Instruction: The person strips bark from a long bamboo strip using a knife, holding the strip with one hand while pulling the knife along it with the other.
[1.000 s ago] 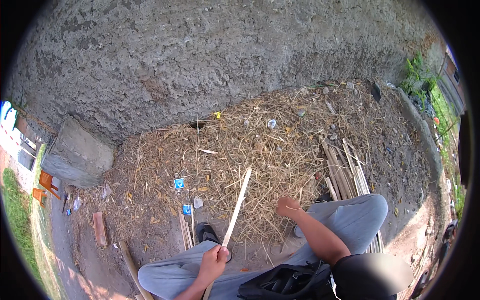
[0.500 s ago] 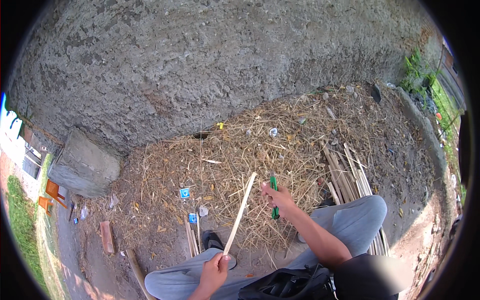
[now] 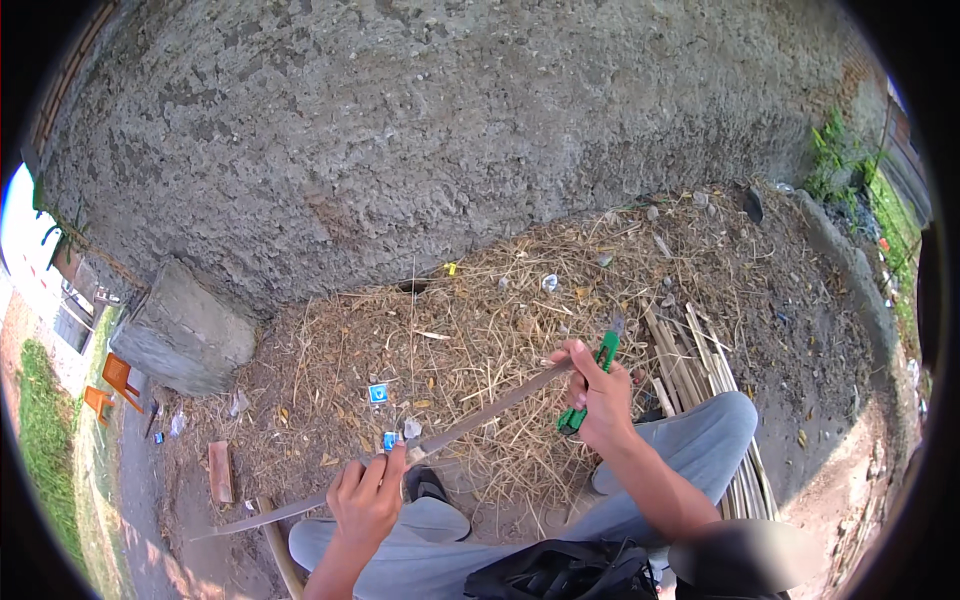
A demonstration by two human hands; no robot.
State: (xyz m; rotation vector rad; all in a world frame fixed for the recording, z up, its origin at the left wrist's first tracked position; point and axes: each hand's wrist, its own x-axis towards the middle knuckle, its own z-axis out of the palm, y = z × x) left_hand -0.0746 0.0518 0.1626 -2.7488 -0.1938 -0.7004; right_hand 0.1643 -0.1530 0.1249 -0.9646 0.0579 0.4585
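Observation:
A long, thin brown-grey strip of bamboo or wood slants across in front of me, its far end up to the right. My left hand is closed round it near the middle, and the thin tail runs out to the lower left. In my right hand is a green utility knife, its blade out and pointing up, away from me. The right fingers also touch the strip's upper end. Below the strip, my grey-trousered knees are bent, with a dark shoe between.
Pale split strips lie piled by my right knee. Straw and shavings cover the ground up to a rough grey wall. To the left are a concrete block, a reddish brick piece and orange chairs.
The strip has swung from steep to slanting and shows a darker face. My left hand moved left along with it; my right hand, with the knife, rose rightward and now touches the strip's end.

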